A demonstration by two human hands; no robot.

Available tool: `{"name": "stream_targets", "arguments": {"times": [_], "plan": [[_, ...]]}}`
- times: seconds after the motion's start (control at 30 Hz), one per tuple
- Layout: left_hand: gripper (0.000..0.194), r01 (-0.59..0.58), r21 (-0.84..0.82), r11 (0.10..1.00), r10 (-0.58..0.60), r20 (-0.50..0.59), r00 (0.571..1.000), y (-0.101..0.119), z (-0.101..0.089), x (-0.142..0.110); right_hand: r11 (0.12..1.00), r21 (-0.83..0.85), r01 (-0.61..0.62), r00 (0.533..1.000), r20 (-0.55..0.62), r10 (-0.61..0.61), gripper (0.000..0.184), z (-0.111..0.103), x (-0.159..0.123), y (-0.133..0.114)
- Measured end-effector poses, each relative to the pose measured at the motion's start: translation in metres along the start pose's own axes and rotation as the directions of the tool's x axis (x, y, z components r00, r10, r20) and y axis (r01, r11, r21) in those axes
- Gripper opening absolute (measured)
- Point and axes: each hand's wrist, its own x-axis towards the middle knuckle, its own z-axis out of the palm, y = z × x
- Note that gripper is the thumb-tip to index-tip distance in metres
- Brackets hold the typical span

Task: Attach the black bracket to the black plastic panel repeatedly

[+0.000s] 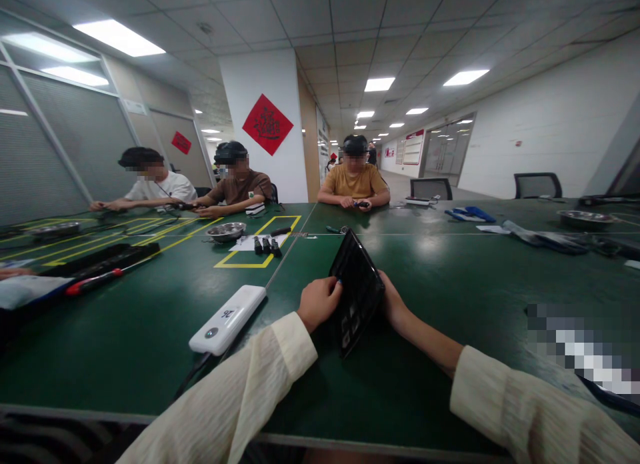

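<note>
Tilted black compartmented tray (361,297), five o'clock from centre — right hand (393,305) grips its three-o'clock edge; left hand (319,303), at nine, narrowly pinches a small blue piece (341,281).

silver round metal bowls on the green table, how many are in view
3: the far-left bowl, the left-of-centre bowl beside a white paper sheet, and the far-right bowl. More could be hidden behind other objects.
</note>
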Motion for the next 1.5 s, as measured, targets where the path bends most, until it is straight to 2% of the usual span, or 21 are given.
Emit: {"name": "stream_targets", "arguments": {"times": [0.3, 0.57, 0.7, 0.83, 1.0, 1.2, 1.4, 1.5], "plan": [[0.049, 0.018, -0.026, 0.999, -0.018, 0.004, 1.0, -0.001, 0.0, 0.0, 1.0, -0.007, 0.017, 1.0, -0.002, -0.017, 0.026, 0.0, 0.0, -0.001], [0.038, 0.017, -0.012, 1.0, -0.017, 0.016, 1.0, 0.002, -0.003, -0.001, 1.0, 0.009, 0.015, 1.0, 0.001, -0.015, 0.025, 0.001, 0.0, -0.001], [0.041, -0.001, -0.035, 0.999, 0.002, 0.004, 1.0, 0.001, -0.003, -0.001, 1.0, 0.008, 0.015, 1.0, 0.015, -0.015, 0.026, 0.001, -0.002, -0.003], [0.047, 0.013, -0.055, 0.998, -0.013, 0.009, 1.0, 0.001, -0.002, -0.001, 1.0, 0.002, 0.013, 1.0, 0.013, -0.013, 0.027, -0.001, 0.002, 0.003], [0.042, 0.01, -0.053, 0.999, -0.009, 0.013, 1.0, 0.003, -0.004, -0.001, 1.0, 0.008, 0.002, 1.0, 0.015, -0.002, 0.025, -0.005, 0.007, 0.011], [0.038, -0.003, -0.029, 1.0, 0.003, 0.002, 1.0, 0.001, -0.001, -0.001, 1.0, -0.022, 0.015, 1.0, 0.003, -0.015, 0.026, -0.003, 0.002, 0.004], [0.049, -0.009, -0.04, 0.999, 0.008, -0.019, 1.0, -0.001, 0.001, 0.0, 1.0, -0.011, -0.002, 1.0, 0.002, 0.002, 0.028, -0.003, 0.002, 0.003], [0.046, -0.006, -0.018, 1.0, 0.005, -0.015, 1.0, 0.0, 0.0, 0.0, 1.0, -0.002, -0.011, 1.0, 0.018, 0.011, 0.027, -0.002, 0.001, 0.002]]}}
